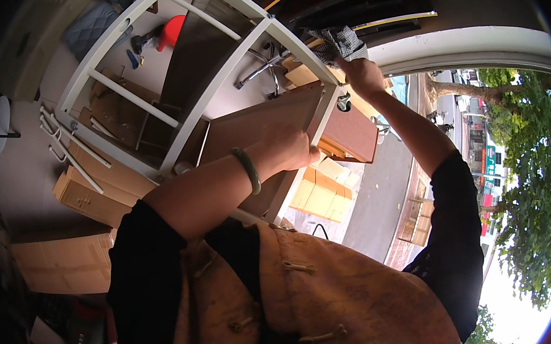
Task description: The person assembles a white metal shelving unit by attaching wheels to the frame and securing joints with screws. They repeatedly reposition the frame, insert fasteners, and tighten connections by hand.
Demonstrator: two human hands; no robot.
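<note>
A cream-white furniture frame (183, 124) with crossbars and a brown panel (258, 124) stands tilted in front of me. My left hand (290, 148), with a dark green bangle on the wrist, is closed around the frame's near right rail. Farther off, my right hand (362, 78) grips a black-and-white checked cloth (341, 43) beside the frame's far right corner. Whether the cloth touches the frame, I cannot tell. Just under that corner shows a small caster (343, 103). The fingertips of both hands are partly hidden.
Cardboard boxes (60, 263) lie at the left, near loose white metal rods (70, 150). A red stool (172, 32) and a chair base (269, 64) stand beyond the frame. More cardboard (323, 191) lies at right, by the street and trees (522, 150).
</note>
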